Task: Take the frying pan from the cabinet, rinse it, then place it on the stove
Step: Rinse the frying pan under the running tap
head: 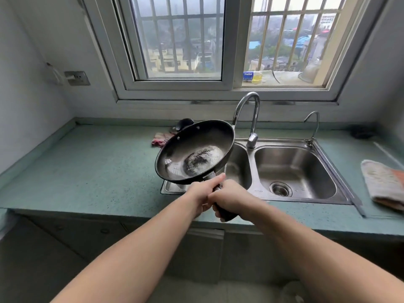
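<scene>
A black frying pan (pixel 194 152) hangs tilted above the left basin of a steel double sink (pixel 341 171), its worn inside facing me. Both hands grip its dark handle: my left hand (pixel 202 192) nearer the bowl with the thumb stretched along the handle, my right hand (pixel 231 199) wrapped around the handle's end. The pan's rim is just left of the tall curved faucet (pixel 251 119); no water is visible running. No stove is in view.
A green countertop (pixel 87 167) runs left and right of the sink. A crumpled reddish cloth (pixel 160 138) and a dark utensil lie behind the pan. A small second tap (pixel 312 127) stands at the sink's back right. A folded towel (pixel 382 184) lies at the right edge.
</scene>
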The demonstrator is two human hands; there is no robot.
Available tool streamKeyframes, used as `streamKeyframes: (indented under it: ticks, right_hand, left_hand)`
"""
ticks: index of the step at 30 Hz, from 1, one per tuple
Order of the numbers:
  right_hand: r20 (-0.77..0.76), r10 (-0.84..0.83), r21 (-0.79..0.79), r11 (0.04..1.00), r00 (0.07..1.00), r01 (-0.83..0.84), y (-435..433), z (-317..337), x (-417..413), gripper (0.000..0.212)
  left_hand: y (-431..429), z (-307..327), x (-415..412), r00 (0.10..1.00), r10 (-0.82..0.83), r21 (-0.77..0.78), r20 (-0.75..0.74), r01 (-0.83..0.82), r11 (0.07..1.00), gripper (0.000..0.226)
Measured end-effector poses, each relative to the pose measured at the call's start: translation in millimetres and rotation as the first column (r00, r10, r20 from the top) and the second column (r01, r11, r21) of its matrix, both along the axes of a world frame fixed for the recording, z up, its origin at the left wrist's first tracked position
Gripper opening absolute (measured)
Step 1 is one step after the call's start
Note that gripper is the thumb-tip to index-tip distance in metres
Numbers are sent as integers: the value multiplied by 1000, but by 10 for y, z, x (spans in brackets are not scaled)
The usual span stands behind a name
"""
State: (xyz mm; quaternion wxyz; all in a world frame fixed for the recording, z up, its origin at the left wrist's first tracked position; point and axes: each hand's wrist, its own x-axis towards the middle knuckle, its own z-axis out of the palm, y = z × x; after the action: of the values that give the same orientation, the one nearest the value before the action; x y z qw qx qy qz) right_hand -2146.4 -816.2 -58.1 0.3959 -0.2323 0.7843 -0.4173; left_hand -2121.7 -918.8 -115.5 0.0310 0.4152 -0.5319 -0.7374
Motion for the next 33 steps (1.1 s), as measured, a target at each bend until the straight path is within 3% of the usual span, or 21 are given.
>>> streamKeyframes:
  ticks: [2, 5, 9, 12, 15, 20, 22, 24, 26, 27, 29, 33]
  right_hand:
    - [-72, 27, 53, 998, 997, -23, -30, 32, -57, 18]
    - [-186, 72, 140, 989, 980, -46, -14, 54, -174, 20]
    - [-352, 107, 218, 976, 930, -30, 2, 3, -319, 21]
    - [-484, 140, 283, 959, 864, 3, 12, -86, -411, 15]
    - [-583, 175, 333, 942, 793, 37, 17, -162, -516, 25]
    - [-665, 189, 358, 930, 723, 86, 36, -221, -626, 37]
    - [-581, 74, 287, 951, 811, 118, 67, -216, -694, 31]
    - [-214, -109, 136, 981, 971, 141, 101, -210, -800, 11]
    - [207, -179, 51, 984, 962, 172, 130, -208, -865, 8]
    - [295, -178, 26, 984, 939, 179, 133, -215, -890, 11]
    - [291, -177, 14, 983, 940, 181, 101, -264, -899, 11]
    - [125, -164, 64, 986, 979, 157, 24, -373, -776, 4]
  left_hand:
    - [-10, 16, -52, 1000, -24, 3, -7, 24, 1000, 45]
    - [-28, -14, -197, 997, -82, -9, 3, 82, 997, 41]
    - [24, -31, -376, 993, -118, 26, -24, 119, 993, 53]
    - [56, -61, -509, 991, -118, 64, -56, 121, 991, 39]
    - [95, -71, -629, 994, -80, 116, -75, 89, 989, 22]
    - [84, -161, -809, 985, -73, 258, -153, 111, 960, 25]
    - [99, -126, -827, 977, -76, 288, -199, 133, 948, 24]
    - [72, -134, -836, 972, -60, 312, -227, 131, 941, 20]
    - [44, -125, -825, 968, -39, 329, -246, 121, 937, 15]
    - [24, -129, -818, 967, -44, 333, -252, 129, 934, 14]
    - [-12, -145, -798, 966, -64, 332, -250, 148, 932, 15]
    - [-67, -257, -722, 968, -86, 305, -236, 158, 939, 20]
